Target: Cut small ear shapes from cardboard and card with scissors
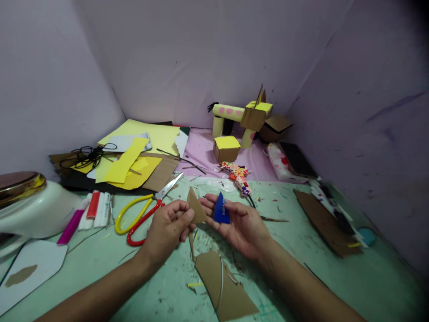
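Cardboard triangle (197,210) is pinched by the left hand (170,225), near the blue triangle (220,213); the right hand (246,228), fingers spread, seems to thumb-clamp that one, contact being unclear. Slack pressure could drop either; hard squeezing could crease it.

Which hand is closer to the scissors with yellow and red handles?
Left. The left hand is close beside the scissors, just to their right; the right hand is farther right, holding the blue triangle.
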A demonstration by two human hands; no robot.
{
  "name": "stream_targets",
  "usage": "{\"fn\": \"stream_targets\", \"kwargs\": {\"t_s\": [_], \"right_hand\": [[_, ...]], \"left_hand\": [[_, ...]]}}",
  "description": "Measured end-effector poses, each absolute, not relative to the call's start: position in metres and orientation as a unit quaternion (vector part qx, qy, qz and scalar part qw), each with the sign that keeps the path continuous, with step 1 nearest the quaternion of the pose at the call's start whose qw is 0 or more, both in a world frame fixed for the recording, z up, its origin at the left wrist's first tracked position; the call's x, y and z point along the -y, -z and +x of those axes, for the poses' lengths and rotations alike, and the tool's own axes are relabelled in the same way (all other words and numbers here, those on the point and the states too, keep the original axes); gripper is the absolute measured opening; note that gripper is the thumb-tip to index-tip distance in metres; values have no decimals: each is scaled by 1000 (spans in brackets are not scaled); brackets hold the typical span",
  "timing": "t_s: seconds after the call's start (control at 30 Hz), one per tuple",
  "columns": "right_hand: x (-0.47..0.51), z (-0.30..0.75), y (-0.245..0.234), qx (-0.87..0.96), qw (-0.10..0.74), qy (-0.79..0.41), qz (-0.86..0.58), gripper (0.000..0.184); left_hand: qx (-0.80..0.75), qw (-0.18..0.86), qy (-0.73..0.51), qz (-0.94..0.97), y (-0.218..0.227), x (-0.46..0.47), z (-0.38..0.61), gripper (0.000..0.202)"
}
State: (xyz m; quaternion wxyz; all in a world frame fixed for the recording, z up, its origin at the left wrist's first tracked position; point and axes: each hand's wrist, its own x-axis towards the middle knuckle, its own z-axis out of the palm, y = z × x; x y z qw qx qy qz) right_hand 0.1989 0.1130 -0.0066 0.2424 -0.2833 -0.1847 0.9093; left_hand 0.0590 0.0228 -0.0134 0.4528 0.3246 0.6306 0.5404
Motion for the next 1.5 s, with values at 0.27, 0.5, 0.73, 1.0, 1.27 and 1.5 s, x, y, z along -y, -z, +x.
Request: {"fn": "stream_targets", "kwargs": {"t_s": [0.27,0.5,0.73,1.0,1.27,1.5], "right_hand": [[-105,198,20,252,246,-898,-264,19],[-92,190,20,276,213,-911,-221,20],[-86,187,23,264,212,-920,-196,24],[-80,186,20,265,230,-918,-183,28],[-86,189,20,299,229,-904,-202,34],[-102,200,16,448,244,-788,-345,28]], "left_hand": [[-638,448,-527,339,10,-21,60,21],[-655,453,-501,338,8,-23,71,16],[-673,453,-484,327,6,-25,74,17],[-679,415,-490,355,3,-25,77,12],[-645,455,-501,355,7,-23,68,21],[-617,498,-547,269,9,-23,58,29]]}}
